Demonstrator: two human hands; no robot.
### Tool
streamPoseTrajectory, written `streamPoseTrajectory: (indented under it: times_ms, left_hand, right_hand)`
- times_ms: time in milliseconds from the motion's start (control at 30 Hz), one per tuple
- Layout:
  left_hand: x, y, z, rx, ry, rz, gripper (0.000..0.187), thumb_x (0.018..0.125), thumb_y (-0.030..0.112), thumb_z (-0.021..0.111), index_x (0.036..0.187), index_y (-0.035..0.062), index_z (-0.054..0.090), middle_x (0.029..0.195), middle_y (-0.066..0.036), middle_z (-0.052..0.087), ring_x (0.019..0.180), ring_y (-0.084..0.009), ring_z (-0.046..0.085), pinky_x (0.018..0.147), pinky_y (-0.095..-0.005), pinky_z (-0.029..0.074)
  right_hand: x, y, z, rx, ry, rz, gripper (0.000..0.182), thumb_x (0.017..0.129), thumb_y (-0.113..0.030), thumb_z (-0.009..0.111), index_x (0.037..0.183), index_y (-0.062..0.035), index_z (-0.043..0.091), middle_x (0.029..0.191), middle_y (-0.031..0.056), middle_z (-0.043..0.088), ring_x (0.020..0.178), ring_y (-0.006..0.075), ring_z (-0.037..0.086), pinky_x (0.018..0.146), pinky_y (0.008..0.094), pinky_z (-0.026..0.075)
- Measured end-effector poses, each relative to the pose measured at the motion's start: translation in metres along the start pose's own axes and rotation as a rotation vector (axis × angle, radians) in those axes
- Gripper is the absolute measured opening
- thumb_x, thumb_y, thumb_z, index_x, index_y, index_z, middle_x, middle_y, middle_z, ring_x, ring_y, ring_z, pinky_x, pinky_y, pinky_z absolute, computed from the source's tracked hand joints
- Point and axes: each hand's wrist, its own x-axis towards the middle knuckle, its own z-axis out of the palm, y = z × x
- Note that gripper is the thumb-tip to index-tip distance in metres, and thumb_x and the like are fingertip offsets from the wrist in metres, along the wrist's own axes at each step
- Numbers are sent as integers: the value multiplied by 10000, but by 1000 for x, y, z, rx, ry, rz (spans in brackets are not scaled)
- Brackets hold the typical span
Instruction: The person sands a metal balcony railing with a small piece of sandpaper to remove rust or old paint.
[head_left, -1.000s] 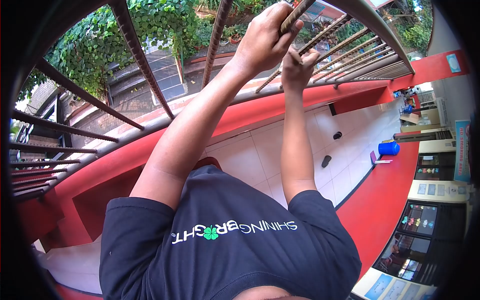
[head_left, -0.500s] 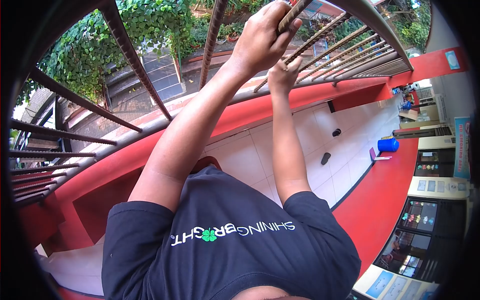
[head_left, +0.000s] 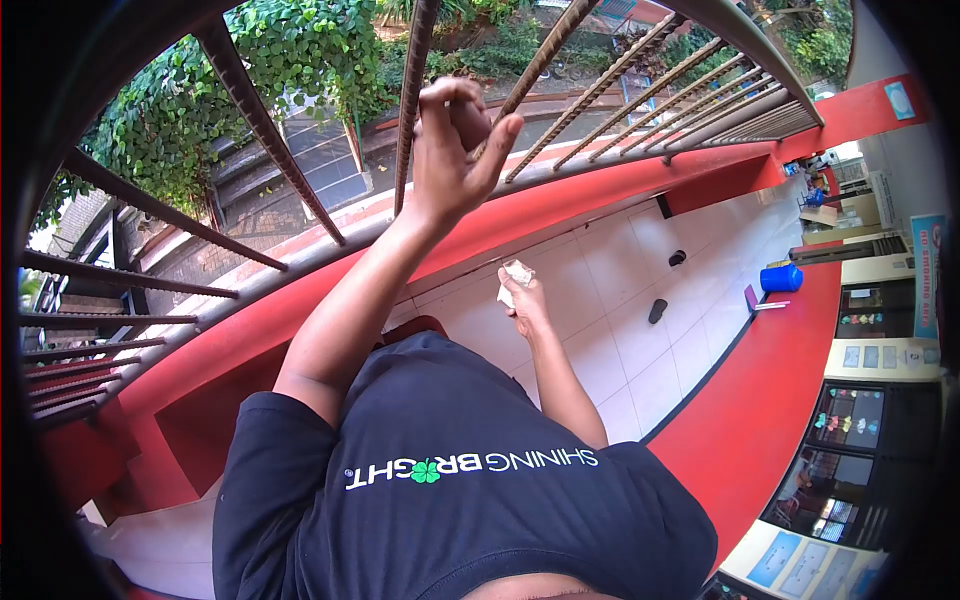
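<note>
My left hand (head_left: 455, 155) is raised at the railing, loosely curled with the thumb held apart from the fingers. A ribbed metal bar (head_left: 540, 62) runs down into the gap between thumb and fingers; no firm grip on it shows. Lower and further right, my right hand (head_left: 530, 305) is closed around a crumpled whitish cloth (head_left: 517, 272), part of which sticks out above the fingers. It is held over the tiled floor, away from the bars.
More ribbed bars (head_left: 265, 130) rise from the curved lower rail along a red ledge (head_left: 400, 262). Dark slippers (head_left: 657, 311) lie on the pale tiled floor (head_left: 610, 345). A blue container (head_left: 781, 278) stands on the red strip at right. Leafy vines (head_left: 300, 50) grow beyond the railing.
My left hand has loosened from its higher grip on the bar and moved down and left. My right hand has drawn back from the bars toward my body, and the cloth now shows in it.
</note>
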Motion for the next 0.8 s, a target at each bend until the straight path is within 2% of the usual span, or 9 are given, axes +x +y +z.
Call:
streamPoseTrajectory:
  times_ms: [100, 167, 300, 433, 500, 633, 700, 767, 800]
  left_hand:
    - [-72, 17, -27, 32, -299, -42, 292, 940, 55, 717, 1079, 47, 461, 745, -59, 482, 616, -123, 441, 551, -307, 389]
    - [-94, 41, -37, 143, -612, -443, 273, 886, 30, 739, 1033, 38, 509, 656, -93, 464, 538, -202, 455, 537, -341, 404]
    - [-133, 22, -47, 199, -718, -972, 380, 849, 174, 851, 1005, 31, 535, 727, -39, 529, 652, -96, 462, 635, -290, 450]
    - [-128, 12, -48, -68, -745, -1082, 341, 852, 188, 853, 982, 22, 585, 908, -81, 707, 930, -139, 699, 814, -319, 544]
    - [-130, 2, -48, -299, -687, -1120, 280, 884, 136, 815, 993, 27, 582, 891, -31, 693, 875, -101, 663, 788, -305, 540]
    - [-108, 16, -48, -359, -551, -1340, 132, 931, 42, 732, 975, 32, 607, 818, 33, 614, 754, -63, 568, 677, -250, 484]
    - [-117, 18, -42, -391, -443, -1256, 84, 937, 14, 710, 950, 37, 630, 827, 16, 604, 751, -52, 562, 647, -249, 473]
    - [-136, 6, -43, -154, -613, -883, 119, 924, -6, 726, 987, 36, 634, 906, -14, 681, 721, -47, 563, 591, -232, 444]
    - [-134, 8, -40, -151, -572, -555, 143, 866, -65, 729, 952, 23, 657, 981, -65, 702, 840, -126, 673, 678, -273, 537]
  right_hand:
    - [-30, 4, 0, 131, -6, 50, 428, 955, -352, 756, 1272, -114, 595, 877, -50, 646, 730, 55, 625, 451, 239, 454]
    - [-38, 0, -3, 124, -55, 111, 402, 980, -339, 724, 1296, -146, 571, 947, -51, 645, 825, 64, 634, 519, 255, 500]
    - [-47, -24, 0, 283, -292, 71, 357, 1010, -169, 672, 1348, -140, 563, 1057, -15, 683, 924, 108, 666, 729, 304, 564]
    - [-58, -64, 8, 88, -404, -77, 280, 972, -50, 680, 1249, -74, 653, 1038, 13, 695, 915, 103, 665, 718, 266, 551]
    - [-49, -72, 5, -61, -414, -266, 292, 946, -39, 709, 1234, -36, 658, 1001, 31, 703, 860, 101, 665, 693, 245, 544]
    - [-43, -85, 18, 271, -15, -387, 153, 942, -84, 746, 1058, -24, 666, 946, 29, 700, 800, 82, 647, 660, 236, 521]
    - [-37, -75, 32, 240, 96, -416, 161, 970, -125, 729, 1072, -59, 623, 942, 3, 680, 811, 73, 629, 661, 233, 496]
    - [-44, -71, 47, 434, 170, -326, 282, 972, -212, 742, 1164, -90, 575, 968, -24, 636, 865, 69, 596, 669, 242, 475]
    - [-44, -66, 48, 348, 240, -181, 430, 993, -461, 671, 1252, -139, 555, 973, -49, 600, 922, 75, 539, 775, 308, 456]
